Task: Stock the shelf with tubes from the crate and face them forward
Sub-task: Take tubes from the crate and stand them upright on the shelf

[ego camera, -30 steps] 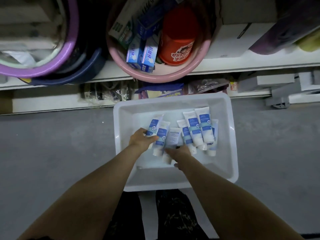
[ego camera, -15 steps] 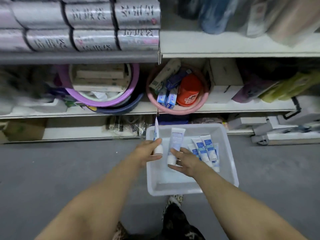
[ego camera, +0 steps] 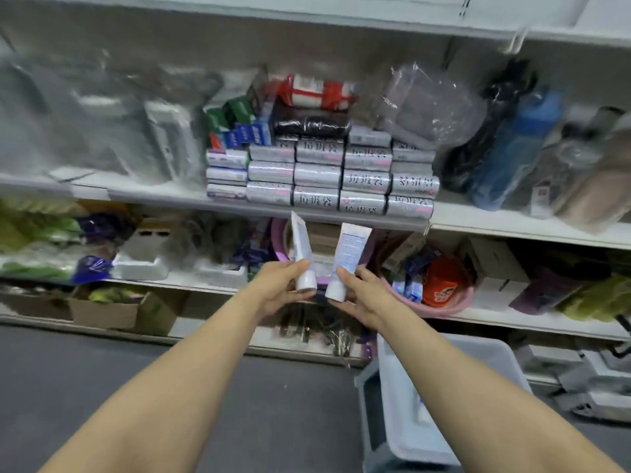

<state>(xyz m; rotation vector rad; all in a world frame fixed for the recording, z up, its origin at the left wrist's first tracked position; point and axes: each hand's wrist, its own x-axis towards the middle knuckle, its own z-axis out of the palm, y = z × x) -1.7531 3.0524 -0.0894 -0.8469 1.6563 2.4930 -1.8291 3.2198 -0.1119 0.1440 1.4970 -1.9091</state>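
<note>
Left hand (ego camera: 283, 289): pinches left tube (ego camera: 302, 245).
Right hand (ego camera: 362, 297): pinches right tube (ego camera: 349, 254).
Change: lifted from crate (ego camera: 485, 353), 5 o'clock; shelf (ego camera: 485, 213) placement next.

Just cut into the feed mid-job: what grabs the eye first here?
Dead centre, the left hand and right hand each pinch a white tube cap-down, the left-hand tube and right-hand tube side by side. Just above them sits a stack of silver rolls on the shelf; the white crate is on the floor at lower right.
</note>
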